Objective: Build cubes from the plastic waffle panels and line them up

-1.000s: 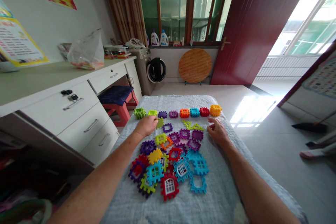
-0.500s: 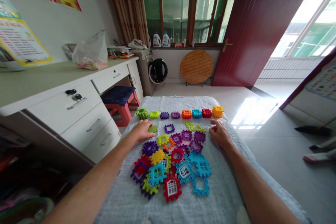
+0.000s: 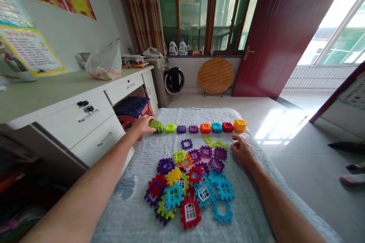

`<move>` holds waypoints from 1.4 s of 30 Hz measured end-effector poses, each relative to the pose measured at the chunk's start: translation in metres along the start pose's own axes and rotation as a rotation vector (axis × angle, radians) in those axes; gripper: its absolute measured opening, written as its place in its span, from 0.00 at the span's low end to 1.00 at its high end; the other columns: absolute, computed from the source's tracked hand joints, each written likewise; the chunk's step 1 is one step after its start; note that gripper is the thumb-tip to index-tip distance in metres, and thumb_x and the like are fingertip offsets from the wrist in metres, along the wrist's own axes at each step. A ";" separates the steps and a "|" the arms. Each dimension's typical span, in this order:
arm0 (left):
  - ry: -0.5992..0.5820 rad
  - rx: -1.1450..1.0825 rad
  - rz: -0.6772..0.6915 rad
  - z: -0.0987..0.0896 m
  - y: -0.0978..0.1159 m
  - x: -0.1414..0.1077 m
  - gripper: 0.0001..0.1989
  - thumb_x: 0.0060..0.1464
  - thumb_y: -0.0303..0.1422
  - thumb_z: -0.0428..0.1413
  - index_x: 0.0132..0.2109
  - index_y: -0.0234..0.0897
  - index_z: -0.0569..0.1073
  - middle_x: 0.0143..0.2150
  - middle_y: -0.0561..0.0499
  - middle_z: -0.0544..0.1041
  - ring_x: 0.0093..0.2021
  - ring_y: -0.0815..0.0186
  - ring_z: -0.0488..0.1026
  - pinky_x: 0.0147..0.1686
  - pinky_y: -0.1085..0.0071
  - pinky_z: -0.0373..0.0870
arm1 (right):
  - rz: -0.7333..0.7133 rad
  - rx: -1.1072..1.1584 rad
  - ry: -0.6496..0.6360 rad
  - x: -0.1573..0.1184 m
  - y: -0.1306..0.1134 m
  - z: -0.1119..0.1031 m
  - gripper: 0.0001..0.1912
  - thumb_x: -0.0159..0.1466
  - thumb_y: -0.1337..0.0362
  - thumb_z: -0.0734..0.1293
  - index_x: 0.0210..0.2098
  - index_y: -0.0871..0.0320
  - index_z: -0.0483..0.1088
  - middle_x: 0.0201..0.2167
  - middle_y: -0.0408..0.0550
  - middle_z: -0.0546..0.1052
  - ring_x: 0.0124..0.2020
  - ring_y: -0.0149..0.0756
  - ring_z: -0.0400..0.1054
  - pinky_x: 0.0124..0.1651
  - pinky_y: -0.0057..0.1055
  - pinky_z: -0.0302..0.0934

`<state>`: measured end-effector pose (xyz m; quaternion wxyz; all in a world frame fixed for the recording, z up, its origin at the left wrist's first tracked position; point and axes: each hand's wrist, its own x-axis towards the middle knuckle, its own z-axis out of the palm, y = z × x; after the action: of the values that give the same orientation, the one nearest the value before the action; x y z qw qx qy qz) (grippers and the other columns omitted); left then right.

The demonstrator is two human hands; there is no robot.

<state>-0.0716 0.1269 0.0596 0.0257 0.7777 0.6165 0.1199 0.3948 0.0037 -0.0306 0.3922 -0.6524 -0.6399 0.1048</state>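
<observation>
My left hand (image 3: 144,125) pinches a green building tile (image 3: 153,124) at the side of the green tile stack (image 3: 159,127), the leftmost of a row of notched plastic tiles. My right hand (image 3: 242,149) rests on the cloth with bent fingers apart and nothing in them. Close to it are a purple tile (image 3: 220,153) and thin lime pieces (image 3: 214,142). Above it in the picture stands the yellow-orange stack (image 3: 240,125), at the row's right end. A mixed heap lies between my arms, with a yellow tile (image 3: 173,176) and a red window tile (image 3: 190,212).
A pale blue cloth (image 3: 128,216) covers the table. On the left is a white desk (image 3: 94,121) with a plastic bag (image 3: 105,62) on it, and a stool (image 3: 132,106) beneath. Beyond stand a washing machine (image 3: 160,83) and a round wooden tabletop (image 3: 216,76).
My left hand has carried the green tile from the cloth up and left to the green stack. My right hand stays in about the same place. The view has tilted slightly.
</observation>
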 end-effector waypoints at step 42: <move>-0.176 -0.144 0.365 0.010 0.081 -0.063 0.12 0.52 0.33 0.52 0.43 0.39 0.74 0.44 0.47 0.75 0.45 0.60 0.72 0.50 0.67 0.66 | -0.028 -0.041 -0.026 0.000 -0.001 -0.002 0.21 0.54 0.64 0.60 0.47 0.58 0.68 0.42 0.51 0.73 0.33 0.35 0.69 0.42 0.35 0.64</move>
<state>-0.0057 0.0482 0.0558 0.1128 0.8802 0.4506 0.0980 0.3950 0.0027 -0.0291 0.3719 -0.6500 -0.6560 0.0944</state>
